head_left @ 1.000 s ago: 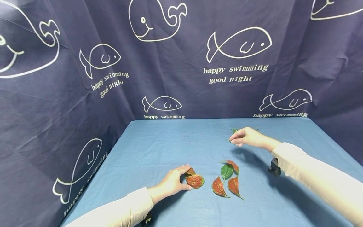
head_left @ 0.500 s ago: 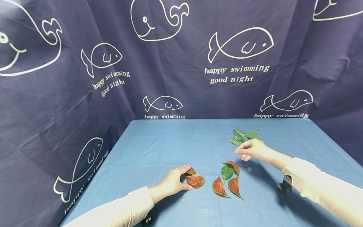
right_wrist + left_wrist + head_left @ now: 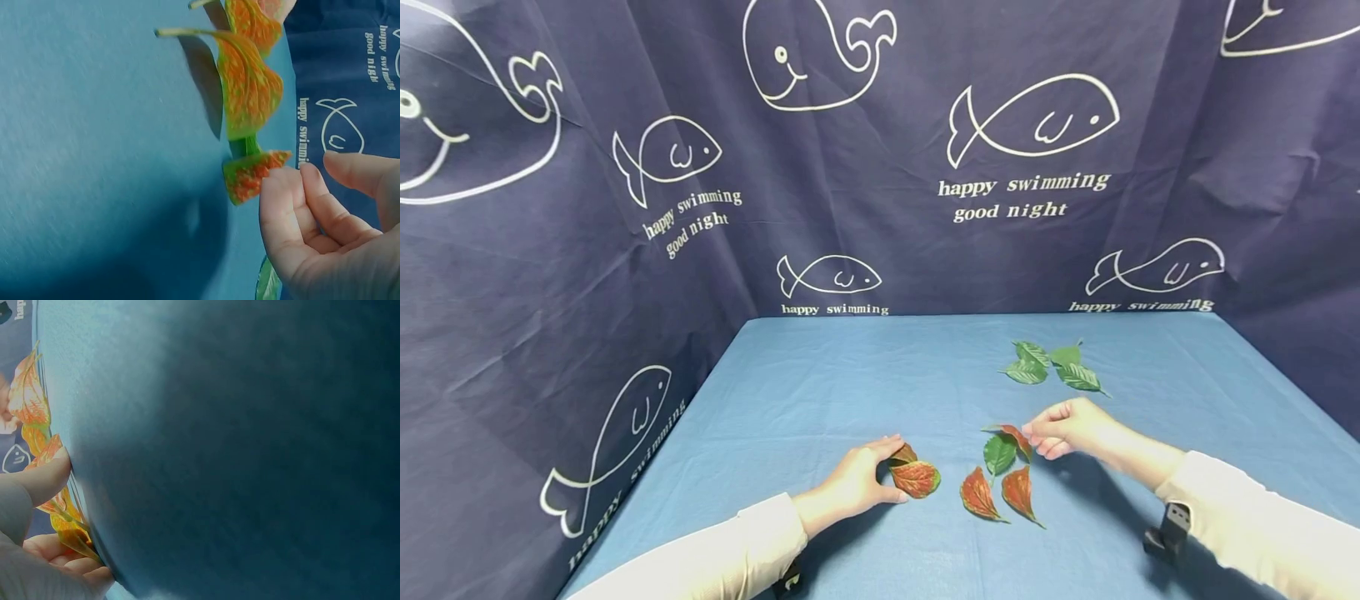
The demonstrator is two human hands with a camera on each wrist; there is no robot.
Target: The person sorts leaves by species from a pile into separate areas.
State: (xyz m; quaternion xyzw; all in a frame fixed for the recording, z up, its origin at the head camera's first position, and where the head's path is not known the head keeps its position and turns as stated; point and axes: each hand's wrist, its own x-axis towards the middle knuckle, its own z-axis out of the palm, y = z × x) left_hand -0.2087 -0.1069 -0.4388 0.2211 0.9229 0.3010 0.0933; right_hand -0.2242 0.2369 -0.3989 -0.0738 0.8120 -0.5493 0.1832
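Observation:
In the head view my left hand (image 3: 853, 482) rests low on the table at a pair of red leaves (image 3: 916, 479) with green edges. Its thumb and fingers are spread at either side of the pair and partly cover it; the left wrist view shows thumb and fingertips touching the leaves. My right hand (image 3: 1073, 428) reaches in from the right. Its fingertips are right at the edge of a curled red leaf (image 3: 1017, 438), which overlaps a green leaf (image 3: 999, 455). In the right wrist view, a gap shows between two of its loosely bent fingers (image 3: 353, 169).
Two more red leaves (image 3: 977, 493) lie in front of the green leaf. Farther back is a group of several green leaves (image 3: 1028, 372). A blue cloth (image 3: 820, 375) covers the table, and a dark curtain (image 3: 865, 183) with fish drawings hangs around it.
My right hand has come from the green leaves at the back toward me, down to the curled red leaf, uncovering the green group. The left hand keeps its place.

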